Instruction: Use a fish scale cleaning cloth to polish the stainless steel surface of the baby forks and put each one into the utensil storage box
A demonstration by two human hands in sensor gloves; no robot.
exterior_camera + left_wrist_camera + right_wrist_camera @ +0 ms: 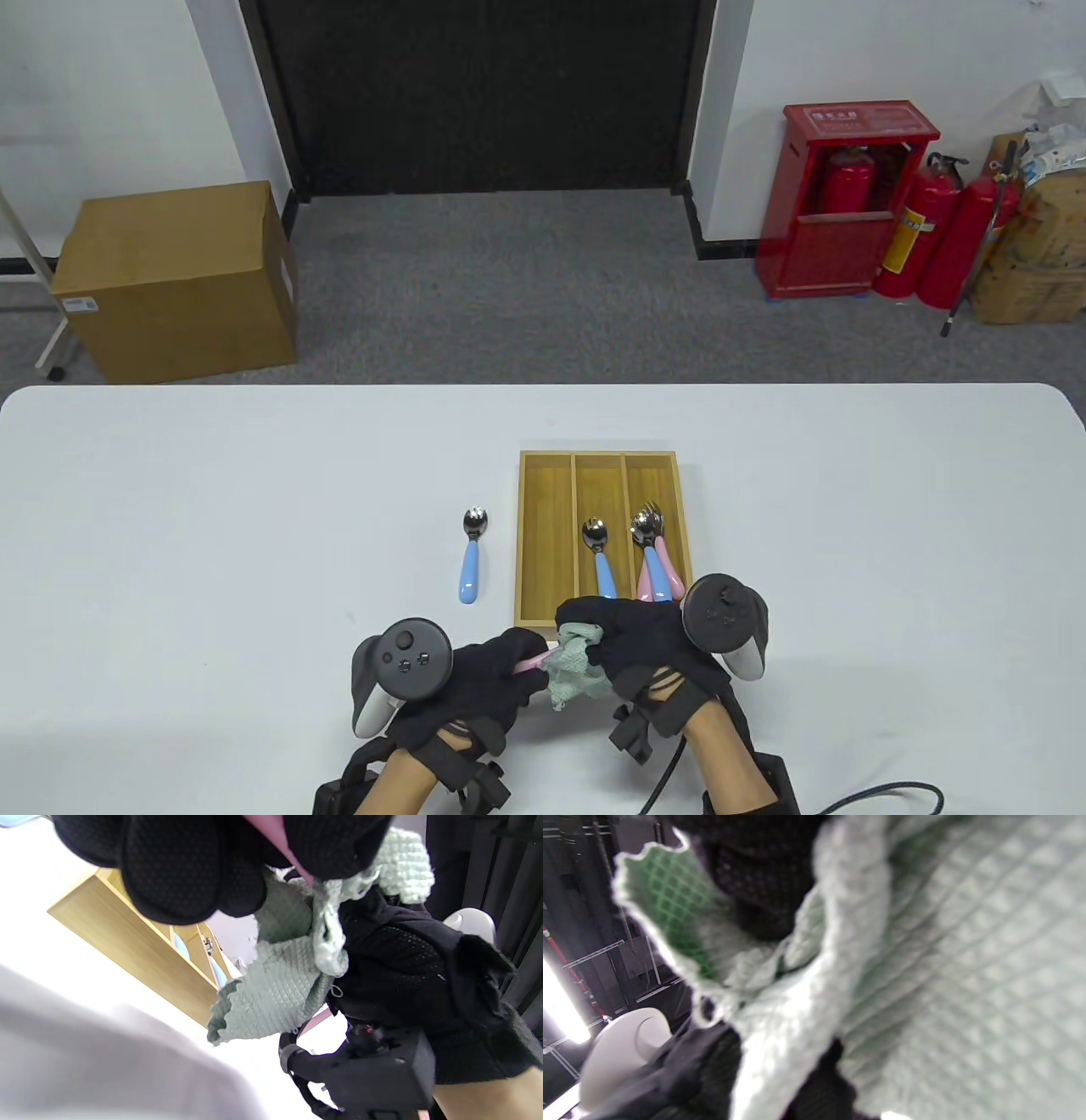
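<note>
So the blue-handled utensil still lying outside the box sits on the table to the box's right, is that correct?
Not quite: the table view shows the blue-handled utensil lying on the table to the left of the box, not its right.

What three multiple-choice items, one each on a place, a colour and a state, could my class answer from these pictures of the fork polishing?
1. Where does the blue-handled utensil outside the storage box lie?
A. On the table left of the box
B. On the cardboard carton
C. In the box's right compartment

2. What colour is the handle held in the left hand?
A. Blue
B. Pink
C. Yellow

3. What state is the box's left compartment in?
A. Holds two forks
B. Covered by cloth
C. Empty

Answers:
1 A: the utensil lies on the table left of the box.
2 B: a pink handle shows in the left hand.
3 C: only bare wood shows there; the cloth is in the right hand.
</note>
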